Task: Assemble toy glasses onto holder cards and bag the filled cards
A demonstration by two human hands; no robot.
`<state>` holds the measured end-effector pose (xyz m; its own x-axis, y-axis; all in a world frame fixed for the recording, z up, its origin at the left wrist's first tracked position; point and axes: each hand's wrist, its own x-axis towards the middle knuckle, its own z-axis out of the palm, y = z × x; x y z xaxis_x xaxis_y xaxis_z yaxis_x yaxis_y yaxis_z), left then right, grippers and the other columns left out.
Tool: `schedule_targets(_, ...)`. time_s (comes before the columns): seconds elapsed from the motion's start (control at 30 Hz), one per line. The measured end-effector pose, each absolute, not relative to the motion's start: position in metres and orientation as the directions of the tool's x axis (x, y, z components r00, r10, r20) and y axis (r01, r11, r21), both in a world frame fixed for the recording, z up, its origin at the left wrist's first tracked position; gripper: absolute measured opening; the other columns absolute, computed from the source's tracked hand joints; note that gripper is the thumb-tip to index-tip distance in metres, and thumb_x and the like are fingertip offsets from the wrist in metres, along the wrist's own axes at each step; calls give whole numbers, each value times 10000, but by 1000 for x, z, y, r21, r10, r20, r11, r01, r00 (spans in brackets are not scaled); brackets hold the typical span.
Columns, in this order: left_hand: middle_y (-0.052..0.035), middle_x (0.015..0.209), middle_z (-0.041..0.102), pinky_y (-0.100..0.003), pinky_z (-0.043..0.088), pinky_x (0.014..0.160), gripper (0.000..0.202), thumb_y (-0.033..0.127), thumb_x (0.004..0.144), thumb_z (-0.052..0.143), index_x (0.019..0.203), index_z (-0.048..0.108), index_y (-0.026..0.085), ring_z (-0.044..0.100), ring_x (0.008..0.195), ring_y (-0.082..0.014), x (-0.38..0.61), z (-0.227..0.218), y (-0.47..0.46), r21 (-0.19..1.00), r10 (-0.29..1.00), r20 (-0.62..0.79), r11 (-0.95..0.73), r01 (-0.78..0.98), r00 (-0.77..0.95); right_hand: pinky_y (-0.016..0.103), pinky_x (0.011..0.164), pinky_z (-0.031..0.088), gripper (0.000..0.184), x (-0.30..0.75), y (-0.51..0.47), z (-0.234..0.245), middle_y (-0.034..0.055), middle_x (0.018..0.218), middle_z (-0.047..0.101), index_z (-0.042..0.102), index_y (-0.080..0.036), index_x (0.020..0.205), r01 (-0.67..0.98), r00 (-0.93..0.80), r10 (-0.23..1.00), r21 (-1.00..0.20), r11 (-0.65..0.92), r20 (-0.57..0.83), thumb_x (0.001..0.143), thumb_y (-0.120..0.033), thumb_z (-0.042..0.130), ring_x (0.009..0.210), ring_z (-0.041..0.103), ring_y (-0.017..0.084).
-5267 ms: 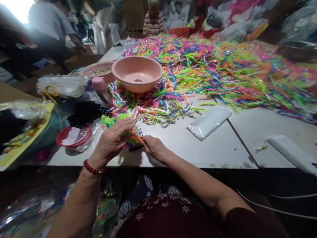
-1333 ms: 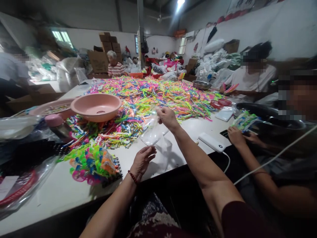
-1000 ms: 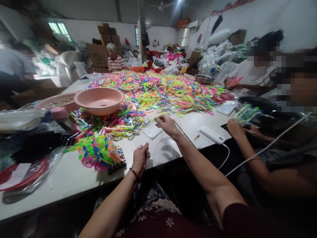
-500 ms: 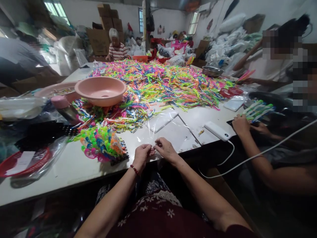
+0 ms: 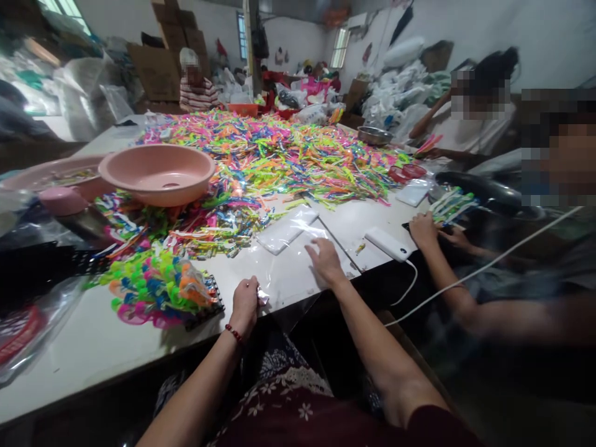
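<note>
My left hand [image 5: 245, 304] is closed at the table's front edge, gripping the gathered edge of a clear plastic bag [image 5: 279, 273]. The bag spreads over the white tabletop between my hands. My right hand [image 5: 327, 264] is at the bag's right side with thumb and fingers apart; whether it touches the film I cannot tell. Just beyond lies a flat white pack in clear film [image 5: 289, 228]. Left of my left hand, a bundle of bright plastic toys [image 5: 158, 285] stands in a black grid rack [image 5: 216, 295].
A pile of colourful plastic pieces [image 5: 279, 143] covers the far table. Pink basins [image 5: 158, 167] and a pink-lidded flask [image 5: 65, 202] stand left. At right lie a white power bank [image 5: 387, 243] with a white cable [image 5: 410, 282] and a co-worker's hands [image 5: 426, 230].
My hands have parted: the right moved right and up, its fingers opening, while the left stayed low with the bag's edge. The view has turned somewhat to the right.
</note>
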<state>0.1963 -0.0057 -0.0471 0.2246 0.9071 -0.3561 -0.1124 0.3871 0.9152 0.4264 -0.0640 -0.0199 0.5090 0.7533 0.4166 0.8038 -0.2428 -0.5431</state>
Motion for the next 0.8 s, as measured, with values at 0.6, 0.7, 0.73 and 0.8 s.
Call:
schedule_targets(0.6,-163,1222,557,-509,392,1061,398,407,811,616,1126,594,165,509,1194,-328,186,-19,-18,852,890,390,-447,275,237,305,766,483,280,496,-67,16,71,903,674,621,-152,1090,497,704,709,-740,-453,39,831,-173,517,805,639,181)
schedule_targets(0.7,-132,1027,654,-434,478,915,332,452,819,606,987,683,177,594,1013,-301,197,-3,-19,917,869,250,-354,184,426,271,672,509,212,464,-76,25,21,773,672,658,-146,953,449,592,806,-833,-322,8,818,-288,576,670,638,139)
schedule_targets(0.73,-127,991,667,-397,499,843,354,481,804,626,965,698,174,613,955,-287,202,2,-20,956,864,156,-255,148,479,266,649,512,210,451,-78,27,9,731,661,655,-148,882,423,552,834,-864,-273,6,799,-336,611,642,631,132)
schedule_targets(0.8,-123,957,679,-334,507,739,427,546,760,673,940,715,160,626,898,-266,212,10,-21,996,830,3,-50,70,558,259,594,504,265,423,-83,30,-18,646,623,616,-164,759,351,477,879,-919,-177,13,737,-417,692,580,605,123)
